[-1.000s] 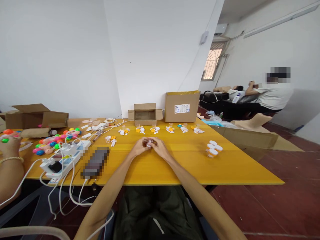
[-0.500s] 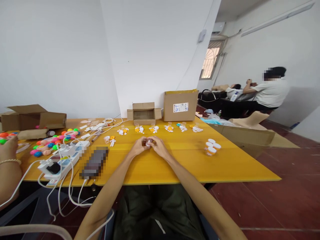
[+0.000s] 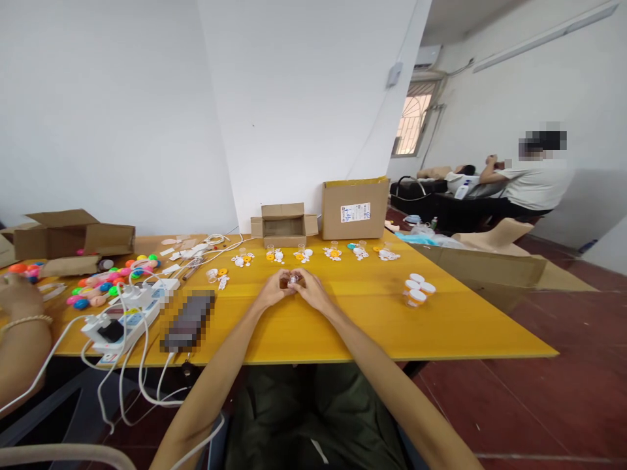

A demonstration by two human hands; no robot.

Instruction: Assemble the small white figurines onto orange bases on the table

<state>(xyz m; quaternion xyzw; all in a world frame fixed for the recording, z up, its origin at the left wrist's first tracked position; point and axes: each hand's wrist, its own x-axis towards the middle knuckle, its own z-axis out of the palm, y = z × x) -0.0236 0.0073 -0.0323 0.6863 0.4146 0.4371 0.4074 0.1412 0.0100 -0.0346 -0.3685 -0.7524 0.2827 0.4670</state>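
Observation:
My left hand [image 3: 274, 289] and my right hand [image 3: 310, 287] meet above the middle of the yellow table [image 3: 304, 333]. Between their fingertips is a small white plastic piece [image 3: 294, 279], partly covered, so its exact kind is unclear. Both hands have their fingers curled around it. Beyond them, small groups of clear cups, white pieces and orange or teal discs [image 3: 334, 253] lie in a row. Nearer on the left are a clear cup [image 3: 211, 276], an orange disc [image 3: 223, 271] and a white figure-like piece [image 3: 223, 282]. Several white-lidded orange tubs [image 3: 416, 297] stand together to the right.
An open small carton [image 3: 283, 227] and a larger labelled box [image 3: 353, 210] stand at the back. Left are a phone [image 3: 189, 320], a power strip [image 3: 132, 320] with loose cables, coloured balls [image 3: 105, 286] and another person's arm [image 3: 24, 326]. Another person [image 3: 536, 183] sits far right.
My hands stay together at nearly the same spot, with the fingers slightly shifted around the white piece. The whole view has moved a little.

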